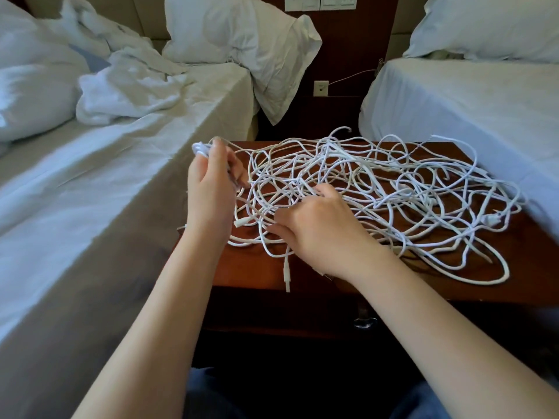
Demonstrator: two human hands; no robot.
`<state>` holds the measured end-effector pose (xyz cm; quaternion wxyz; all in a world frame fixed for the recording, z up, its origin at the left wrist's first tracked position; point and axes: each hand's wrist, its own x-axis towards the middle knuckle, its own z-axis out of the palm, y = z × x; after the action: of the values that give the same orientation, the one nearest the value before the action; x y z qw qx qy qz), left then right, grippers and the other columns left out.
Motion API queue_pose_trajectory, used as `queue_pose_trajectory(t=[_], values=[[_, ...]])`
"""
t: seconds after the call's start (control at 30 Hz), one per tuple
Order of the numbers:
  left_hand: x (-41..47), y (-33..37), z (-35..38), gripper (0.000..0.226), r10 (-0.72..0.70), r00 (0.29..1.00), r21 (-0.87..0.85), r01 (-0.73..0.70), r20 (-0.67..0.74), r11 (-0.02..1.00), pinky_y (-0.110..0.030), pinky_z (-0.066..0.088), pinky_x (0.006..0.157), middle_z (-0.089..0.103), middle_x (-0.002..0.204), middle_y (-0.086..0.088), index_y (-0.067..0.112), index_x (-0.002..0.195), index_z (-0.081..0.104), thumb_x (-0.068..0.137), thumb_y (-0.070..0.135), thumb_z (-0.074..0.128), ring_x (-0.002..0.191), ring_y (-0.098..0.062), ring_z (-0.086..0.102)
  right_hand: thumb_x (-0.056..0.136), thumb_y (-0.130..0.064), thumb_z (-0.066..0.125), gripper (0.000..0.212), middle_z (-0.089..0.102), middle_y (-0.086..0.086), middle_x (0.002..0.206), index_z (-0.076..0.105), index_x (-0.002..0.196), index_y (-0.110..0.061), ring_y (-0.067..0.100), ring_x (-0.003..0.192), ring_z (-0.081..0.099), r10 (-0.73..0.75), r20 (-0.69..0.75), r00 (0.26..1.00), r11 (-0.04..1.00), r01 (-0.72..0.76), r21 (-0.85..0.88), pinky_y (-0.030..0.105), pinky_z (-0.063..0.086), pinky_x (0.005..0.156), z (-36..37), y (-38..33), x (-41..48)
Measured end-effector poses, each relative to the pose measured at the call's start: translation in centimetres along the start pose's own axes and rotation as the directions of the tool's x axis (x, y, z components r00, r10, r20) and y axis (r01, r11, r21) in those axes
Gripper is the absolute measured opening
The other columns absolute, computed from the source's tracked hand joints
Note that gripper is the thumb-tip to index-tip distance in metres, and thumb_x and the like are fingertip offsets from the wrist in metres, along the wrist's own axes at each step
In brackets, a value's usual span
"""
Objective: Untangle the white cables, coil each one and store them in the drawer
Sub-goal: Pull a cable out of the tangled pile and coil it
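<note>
White cables (378,189) lie tangled on the nightstand (529,267).
Head view: the cables cover almost the whole top of the nightstand, which stands between the left bed (121,182) and the right bed (453,101). The left hand (211,189) is raised over the nightstand's left edge, its fingers curled around a small bundle (201,149) of cable. The right hand (320,231) rests on the heap near the nightstand's front, its fingers bent and pinching strands. One plug (286,272) hangs over the front edge, and the drawer knob (364,322) shows under the top.
</note>
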<state>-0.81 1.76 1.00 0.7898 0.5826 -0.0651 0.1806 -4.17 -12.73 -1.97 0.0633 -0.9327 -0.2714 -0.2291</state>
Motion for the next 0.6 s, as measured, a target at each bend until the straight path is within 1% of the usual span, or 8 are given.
queue_pose_trajectory(t=[0.07, 0.13, 0.2, 0.3, 0.4, 0.47, 0.5, 0.6], values=[[0.4, -0.5, -0.6, 0.037, 0.070, 0.995, 0.163, -0.058, -0.070, 0.985, -0.026, 0.037, 0.055, 0.044, 0.047, 0.011, 0.016, 0.066, 0.042, 0.102, 0.020, 0.036, 0.052, -0.013, 0.042, 0.098, -0.037, 0.050, 0.032, 0.064, 0.000, 0.063, 0.067, 0.081, -0.016, 0.025, 0.065, 0.059, -0.007, -0.021, 1.000, 1.000, 0.007, -0.022, 0.048, 0.036, 0.100, 0.3, 0.6, 0.0], [0.5, -1.1, -1.0, 0.037, 0.134, 0.988, 0.298, -0.104, -0.083, 0.949, -0.034, 0.040, 0.058, 0.046, 0.046, 0.011, 0.017, 0.061, 0.042, 0.096, 0.027, 0.037, 0.052, -0.015, 0.045, 0.093, -0.035, 0.052, 0.033, 0.060, -0.001, 0.056, 0.065, 0.072, -0.014, 0.024, 0.056, 0.057, -0.041, -0.164, 0.986, 0.999, 0.039, -0.014, 0.047, 0.043, 0.091, 0.3, 0.7, 0.3], [0.6, -1.6, -1.1, 0.040, 0.201, 0.978, 0.434, -0.156, -0.060, 0.887, -0.037, 0.043, 0.061, 0.050, 0.048, 0.009, 0.012, 0.058, 0.045, 0.092, 0.033, 0.036, 0.053, -0.018, 0.049, 0.091, -0.037, 0.047, 0.037, 0.058, -0.003, 0.053, 0.063, 0.066, -0.014, 0.022, 0.052, 0.055, -0.045, -0.260, 0.965, 0.999, 0.039, -0.027, 0.043, 0.046, 0.087, 0.3, 1.0, 0.6], [0.8, -2.2, -1.6, 0.056, 0.320, 0.947, 0.629, -0.230, -0.032, 0.742, -0.028, 0.039, 0.060, 0.058, 0.061, -0.016, -0.010, 0.067, 0.052, 0.092, 0.036, 0.032, 0.057, -0.024, 0.052, 0.091, -0.034, 0.048, 0.035, 0.056, -0.005, 0.055, 0.060, 0.065, -0.014, 0.018, 0.054, 0.052, -0.044, -0.355, 0.934, 0.999, 0.038, -0.025, 0.042, 0.044, 0.089, 0.3, 1.5, 0.4], [1.0, -2.5, -2.0, 0.053, 0.367, 0.930, 0.718, -0.248, -0.011, 0.650, -0.036, 0.035, 0.061, 0.057, 0.069, -0.026, -0.009, 0.066, 0.048, 0.094, 0.034, 0.033, 0.067, -0.036, 0.052, 0.092, -0.030, 0.056, 0.031, 0.046, -0.008, 0.055, 0.053, 0.064, -0.016, 0.015, 0.054, 0.042, -0.024, -0.429, 0.903, 1.000, 0.024, -0.004, 0.041, 0.042, 0.090, -0.3, 2.0, 0.3], [0.9, -2.4, -1.9, 0.045, 0.347, 0.937, 0.755, -0.249, 0.031, 0.606, -0.033, 0.031, 0.056, 0.050, 0.064, -0.016, 0.006, 0.059, 0.036, 0.100, 0.025, 0.039, 0.064, -0.033, 0.047, 0.091, -0.030, 0.057, 0.031, 0.038, -0.012, 0.058, 0.048, 0.064, -0.018, 0.013, 0.057, 0.036, 0.004, -0.472, 0.882, 1.000, 0.005, 0.018, 0.037, 0.040, 0.083, -0.9, 2.3, 0.3], [0.7, -2.4, -1.8, 0.046, 0.343, 0.937, 0.773, -0.261, 0.060, 0.579, -0.027, 0.027, 0.053, 0.042, 0.062, -0.007, 0.013, 0.057, 0.028, 0.101, 0.018, 0.041, 0.059, -0.025, 0.041, 0.091, -0.031, 0.057, 0.030, 0.037, -0.013, 0.060, 0.048, 0.066, -0.018, 0.012, 0.058, 0.035, 0.020, -0.480, 0.877, 0.999, -0.002, 0.038, 0.036, 0.039, 0.080, -1.1, 2.5, 0.2], [0.1, -2.4, -1.3, 0.048, 0.304, 0.939, 0.811, -0.299, 0.159, 0.502, -0.024, 0.024, 0.051, 0.031, 0.063, 0.005, 0.017, 0.057, 0.023, 0.101, 0.014, 0.042, 0.055, -0.009, 0.031, 0.092, -0.033, 0.056, 0.031, 0.037, -0.013, 0.060, 0.050, 0.068, -0.014, 0.012, 0.055, 0.036, 0.033, -0.467, 0.884, 0.994, 0.020, 0.108, 0.034, 0.040, 0.071, -1.5, 2.6, 0.1]])
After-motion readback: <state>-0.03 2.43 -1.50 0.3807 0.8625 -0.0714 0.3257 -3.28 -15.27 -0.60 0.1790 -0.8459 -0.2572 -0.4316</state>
